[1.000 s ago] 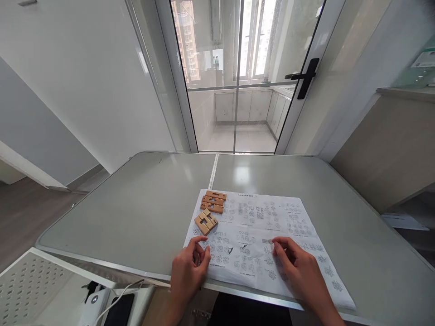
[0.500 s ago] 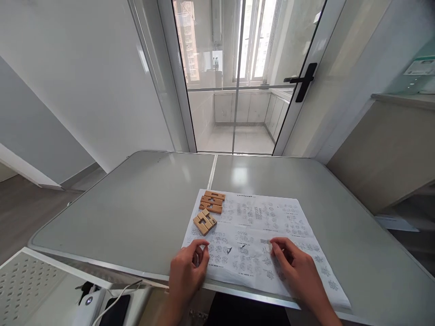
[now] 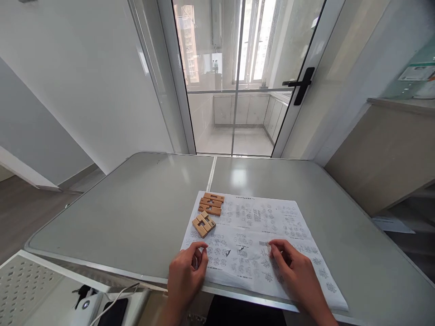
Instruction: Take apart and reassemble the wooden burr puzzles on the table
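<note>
The printed diagram sheet (image 3: 253,233) lies flat on the grey table (image 3: 152,213). Three reddish-brown notched puzzle bars (image 3: 216,204) lie side by side at the sheet's far left corner; a diagonal group of lighter notched puzzle bars (image 3: 208,224) lies just nearer, along the sheet's left edge. Left hand (image 3: 185,268): at the sheet's near left edge, pinch gap narrow. Right hand (image 3: 295,266): over the sheet's near right portion, pinch gap very narrow; fingertip contact cannot be determined

Left hand (image 3: 187,270) and right hand (image 3: 292,264) sat well apart, fingers (image 3: 196,246) loosely bent, thumbs near index fingers, forearms angled inward.
</note>
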Demonstrator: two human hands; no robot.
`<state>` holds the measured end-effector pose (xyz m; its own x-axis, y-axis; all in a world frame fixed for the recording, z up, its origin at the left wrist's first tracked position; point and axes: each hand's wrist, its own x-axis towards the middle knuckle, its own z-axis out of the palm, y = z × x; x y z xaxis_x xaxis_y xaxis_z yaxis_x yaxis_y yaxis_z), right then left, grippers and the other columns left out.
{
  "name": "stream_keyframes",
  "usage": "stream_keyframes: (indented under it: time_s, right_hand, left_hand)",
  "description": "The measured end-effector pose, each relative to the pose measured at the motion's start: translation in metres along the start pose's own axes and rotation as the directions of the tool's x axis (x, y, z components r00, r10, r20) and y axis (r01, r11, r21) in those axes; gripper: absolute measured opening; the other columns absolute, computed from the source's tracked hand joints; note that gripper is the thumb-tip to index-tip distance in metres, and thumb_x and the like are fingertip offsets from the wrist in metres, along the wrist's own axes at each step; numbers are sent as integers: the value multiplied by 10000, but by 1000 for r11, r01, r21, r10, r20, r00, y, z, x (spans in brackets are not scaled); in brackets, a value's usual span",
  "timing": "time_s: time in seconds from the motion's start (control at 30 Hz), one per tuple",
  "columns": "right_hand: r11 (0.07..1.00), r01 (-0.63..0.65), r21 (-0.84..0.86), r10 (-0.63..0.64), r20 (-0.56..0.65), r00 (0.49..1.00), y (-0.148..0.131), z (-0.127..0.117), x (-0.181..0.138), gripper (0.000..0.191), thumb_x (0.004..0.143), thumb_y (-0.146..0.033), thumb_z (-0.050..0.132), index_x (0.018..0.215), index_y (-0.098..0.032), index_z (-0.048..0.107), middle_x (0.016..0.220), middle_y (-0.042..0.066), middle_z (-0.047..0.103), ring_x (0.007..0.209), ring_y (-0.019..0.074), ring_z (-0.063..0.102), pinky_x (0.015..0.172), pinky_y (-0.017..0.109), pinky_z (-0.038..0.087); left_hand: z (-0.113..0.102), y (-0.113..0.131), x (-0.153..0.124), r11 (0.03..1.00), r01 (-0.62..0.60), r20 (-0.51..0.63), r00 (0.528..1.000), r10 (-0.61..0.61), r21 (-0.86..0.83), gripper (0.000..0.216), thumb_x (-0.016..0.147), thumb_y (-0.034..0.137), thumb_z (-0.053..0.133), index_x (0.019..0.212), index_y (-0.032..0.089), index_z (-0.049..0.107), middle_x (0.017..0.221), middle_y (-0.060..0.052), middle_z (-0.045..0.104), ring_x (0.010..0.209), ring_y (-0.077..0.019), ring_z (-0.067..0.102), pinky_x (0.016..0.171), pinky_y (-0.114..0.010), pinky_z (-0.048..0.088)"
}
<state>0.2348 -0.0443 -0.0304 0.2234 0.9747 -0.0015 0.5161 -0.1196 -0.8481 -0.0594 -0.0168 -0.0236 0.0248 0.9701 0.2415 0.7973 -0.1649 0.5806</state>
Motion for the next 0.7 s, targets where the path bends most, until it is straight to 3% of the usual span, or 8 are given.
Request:
stream_keyframes:
  time_s: [0.23, 0.3, 0.37, 0.47, 0.53, 0.63, 0.7]
  right_hand:
    - [1000, 7, -29, -7, 12, 1000, 3, 2, 1, 484, 998, -642, 447, 1022, -236, 710, 767, 28, 739, 585, 196, 609, 602, 303, 478]
    - [999, 8, -31, -7, 14, 1000, 4, 2, 1, 484, 997, -638, 448, 1025, -234, 715, 761, 27, 736, 585, 195, 606, 601, 303, 479]
    - [999, 10, -31, -9, 11, 1000, 3, 2, 1, 478, 997, -629, 456, 1034, -232, 720, 750, 24, 733, 590, 195, 614, 597, 301, 482]
    - [1000, 12, -25, -12, 5, 1000, 1, 1, 1, 471, 996, -623, 465, 1033, -232, 726, 752, 25, 739, 590, 195, 626, 584, 297, 488]
    - [1000, 16, -11, -16, 6, 1000, 1, 1, 1, 479, 998, -630, 461, 1025, -232, 726, 765, 29, 745, 582, 194, 627, 580, 296, 500]
    - [1000, 20, 6, -20, 5, 1000, 0, 2, 1, 492, 1000, -643, 458, 1021, -232, 728, 769, 31, 748, 575, 194, 628, 575, 293, 509]
    - [1000, 28, 3, -28, 0, 1000, 1, 2, 2, 483, 996, -643, 472, 1010, -237, 733, 761, 27, 746, 586, 197, 635, 580, 290, 508]
  left_hand:
    - [-10, -2, 10, 975, 79, -61, 994, -93, -206, 300, 971, 494, 547, 1025, 245, 706, 620, 46, 544, 522, -145, 526, 513, -229, 430]
    - [-20, 0, 23, 971, 90, -121, 985, -120, -223, 320, 980, 509, 546, 1044, 234, 696, 654, 36, 562, 563, -154, 537, 541, -237, 452]
    - [-30, 5, 43, 983, 37, -131, 989, -61, -178, 311, 981, 503, 558, 1055, 238, 703, 744, 9, 631, 632, -172, 577, 614, -264, 499]
    - [-44, 15, 85, 987, -155, -15, 988, 155, -45, 278, 988, 446, 561, 1107, 254, 722, 1020, -60, 721, 937, -245, 662, 867, -362, 542]
    - [-48, 23, 117, 954, -299, 108, 949, 296, 7, 247, 978, 392, 582, 1127, 257, 724, 1198, -85, 718, 1135, -289, 633, 1008, -427, 503]
    - [-48, 32, 162, 914, -401, 342, 868, 361, 54, 302, 919, 334, 665, 1213, 279, 706, 1312, -73, 707, 1275, -311, 586, 1082, -453, 461]
    - [-43, 36, 185, 907, -418, 420, 833, 360, 51, 388, 800, 295, 791, 1182, 301, 722, 1330, -50, 713, 1306, -316, 586, 1092, -423, 455]
